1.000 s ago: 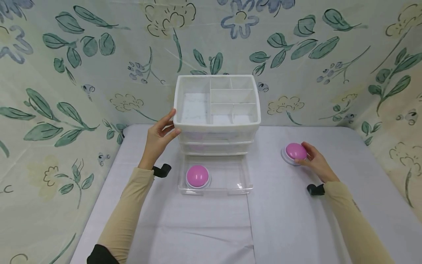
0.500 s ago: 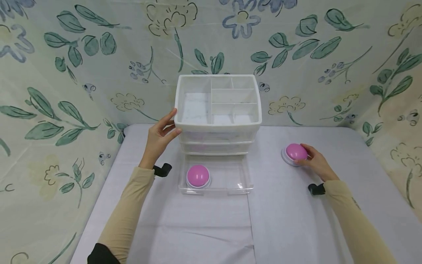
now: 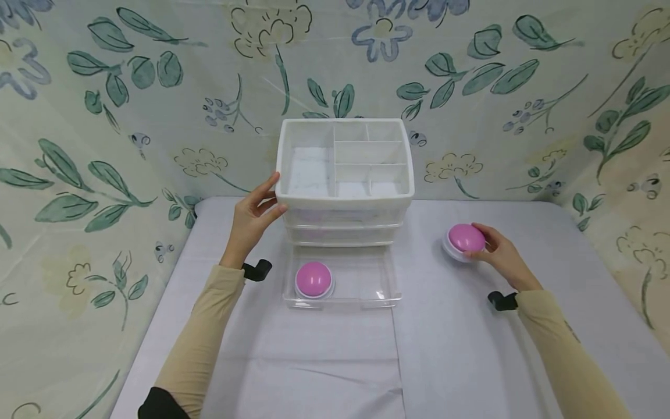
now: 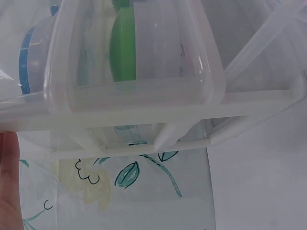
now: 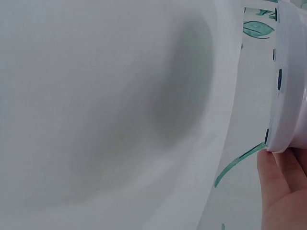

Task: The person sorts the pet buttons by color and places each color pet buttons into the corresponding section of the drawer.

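On the right in the head view, my right hand [image 3: 501, 261] grips a pink domed push button [image 3: 466, 237] by its round white base. In the right wrist view, the base [image 5: 288, 81] is raised off the white cloth, with a soft shadow under it. My left hand [image 3: 248, 224] holds the front left corner of a white drawer organizer [image 3: 345, 205], thumb in front and fingers along the side. Its clear bottom drawer [image 3: 366, 278] is pulled out. Another pink push button [image 3: 313, 279] sits in the left part of that drawer.
The organizer's top tray [image 3: 307, 169] is split into several compartments. Through the clear plastic, the left wrist view shows a green domed thing [image 4: 123, 48] and a blue-edged one [image 4: 28, 62] in the drawers. A flower-patterned cloth [image 3: 199, 105] hangs behind the table.
My right hand has lifted the pink push button slightly and shifted it a little to the left. The left hand, the organizer and the pulled-out drawer stay as they were.
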Available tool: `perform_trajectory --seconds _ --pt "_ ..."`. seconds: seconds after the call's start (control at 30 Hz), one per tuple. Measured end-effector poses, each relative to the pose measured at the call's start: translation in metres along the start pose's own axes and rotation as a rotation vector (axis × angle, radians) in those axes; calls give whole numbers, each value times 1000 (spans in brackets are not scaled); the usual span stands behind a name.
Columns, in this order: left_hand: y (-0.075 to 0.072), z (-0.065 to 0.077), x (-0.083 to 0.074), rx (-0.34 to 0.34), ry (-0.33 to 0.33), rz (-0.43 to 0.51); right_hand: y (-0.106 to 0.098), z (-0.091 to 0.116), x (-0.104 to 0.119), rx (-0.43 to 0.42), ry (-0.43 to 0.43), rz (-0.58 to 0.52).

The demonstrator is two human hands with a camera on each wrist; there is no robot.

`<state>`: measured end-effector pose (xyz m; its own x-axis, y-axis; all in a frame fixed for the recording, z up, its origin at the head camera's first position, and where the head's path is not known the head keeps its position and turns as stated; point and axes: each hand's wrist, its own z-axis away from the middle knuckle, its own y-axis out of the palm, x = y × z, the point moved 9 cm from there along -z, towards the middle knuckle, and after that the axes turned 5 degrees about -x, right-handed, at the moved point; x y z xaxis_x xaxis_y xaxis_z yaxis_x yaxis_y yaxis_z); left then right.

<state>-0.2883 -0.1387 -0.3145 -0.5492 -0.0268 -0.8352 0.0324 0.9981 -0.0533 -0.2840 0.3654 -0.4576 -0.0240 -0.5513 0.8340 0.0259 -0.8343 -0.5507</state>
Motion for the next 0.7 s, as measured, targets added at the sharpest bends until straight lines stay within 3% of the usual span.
perform_trajectory --seconds 0.3,0.7 --pt "0 0 0 0 -1 6 11 13 42 8 -45 -15" --pt "0 1 0 -8 -7 0 46 35 106 61 -209 -42"
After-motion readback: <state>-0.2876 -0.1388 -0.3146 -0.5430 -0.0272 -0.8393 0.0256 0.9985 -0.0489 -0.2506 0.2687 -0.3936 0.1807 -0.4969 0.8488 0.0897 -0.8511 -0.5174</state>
